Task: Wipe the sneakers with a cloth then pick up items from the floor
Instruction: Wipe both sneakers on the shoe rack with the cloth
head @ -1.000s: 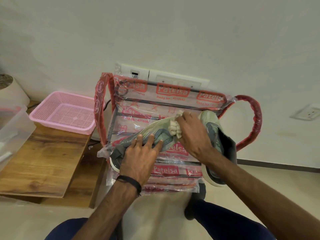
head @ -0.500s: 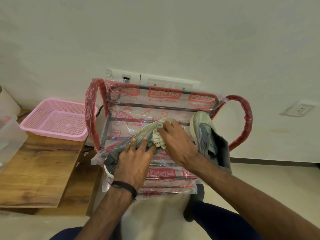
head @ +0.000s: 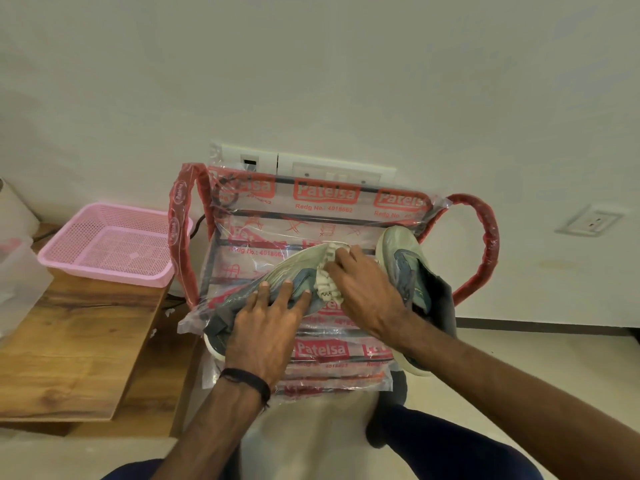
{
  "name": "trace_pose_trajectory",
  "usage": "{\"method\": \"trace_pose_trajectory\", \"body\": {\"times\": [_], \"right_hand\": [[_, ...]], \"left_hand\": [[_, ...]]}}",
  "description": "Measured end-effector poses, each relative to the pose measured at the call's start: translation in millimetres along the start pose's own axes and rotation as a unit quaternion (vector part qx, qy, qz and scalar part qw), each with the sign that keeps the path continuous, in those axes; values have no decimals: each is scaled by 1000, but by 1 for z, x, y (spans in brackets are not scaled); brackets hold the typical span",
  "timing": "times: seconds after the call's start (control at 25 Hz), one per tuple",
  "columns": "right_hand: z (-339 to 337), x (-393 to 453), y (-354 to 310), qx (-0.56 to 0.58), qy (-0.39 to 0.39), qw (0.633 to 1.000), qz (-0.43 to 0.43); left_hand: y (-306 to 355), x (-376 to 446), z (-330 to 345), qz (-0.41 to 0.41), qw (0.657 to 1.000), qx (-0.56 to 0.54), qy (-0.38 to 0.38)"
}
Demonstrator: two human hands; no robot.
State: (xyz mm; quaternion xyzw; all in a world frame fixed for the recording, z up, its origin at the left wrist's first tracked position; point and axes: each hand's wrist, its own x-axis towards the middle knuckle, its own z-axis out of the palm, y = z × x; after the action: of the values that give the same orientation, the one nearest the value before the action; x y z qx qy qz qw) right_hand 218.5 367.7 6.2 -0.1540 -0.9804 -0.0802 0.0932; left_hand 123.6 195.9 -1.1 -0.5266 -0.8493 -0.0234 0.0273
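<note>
Two grey-green sneakers lie on a plastic-wrapped rack (head: pixel 322 349) printed with red "Patelsa" labels. The left sneaker (head: pixel 294 268) lies on its side with the toe toward the upper right. My left hand (head: pixel 266 323) rests on its heel half with fingers spread flat. My right hand (head: pixel 367 292) holds a crumpled whitish cloth (head: pixel 325 282) and presses it against the sneaker's middle. The right sneaker (head: pixel 401 261) lies beside my right wrist, partly hidden by my forearm.
A pink perforated basket (head: pixel 107 244) sits on a low wooden table (head: pixel 76 341) at the left. A clear plastic box (head: pixel 17 282) stands at the far left edge. Wall sockets (head: pixel 301 164) are behind the rack. Beige floor (head: pixel 519 344) extends to the right.
My right hand with the cloth slid from the toe down toward the sneaker's middle and back up a little. My left hand stayed pressed on the sneaker.
</note>
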Motion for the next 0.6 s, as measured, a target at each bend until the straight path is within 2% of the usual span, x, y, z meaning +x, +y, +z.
{"method": "trace_pose_trajectory", "body": {"times": [0.08,0.12,0.24,0.28,0.4,0.44,0.52,0.56,0.6], "right_hand": [[0,3,7,-24,1,999,-38],[0,12,14,-30,2,999,-14],[0,41,22,-19,33,990,133],[2,43,14,-12,28,992,124],[9,22,-10,-12,3,999,-44],[6,20,-4,-11,8,999,-43],[2,33,18,-32,36,996,71],[2,39,25,-34,32,990,136],[3,42,30,-30,19,985,166]], "left_hand": [[1,2,-2,0,1000,-6,0],[2,5,-4,2,1000,-11,-3],[4,9,-7,2,1000,-10,-13],[4,8,-6,-1,1000,-13,-10],[2,5,-2,-6,1000,-16,-8],[2,6,-1,-1,1000,-19,-11],[3,9,-3,9,1000,-20,-20],[3,9,-3,9,1000,-18,-20],[3,6,-3,8,1000,-18,-17]]}}
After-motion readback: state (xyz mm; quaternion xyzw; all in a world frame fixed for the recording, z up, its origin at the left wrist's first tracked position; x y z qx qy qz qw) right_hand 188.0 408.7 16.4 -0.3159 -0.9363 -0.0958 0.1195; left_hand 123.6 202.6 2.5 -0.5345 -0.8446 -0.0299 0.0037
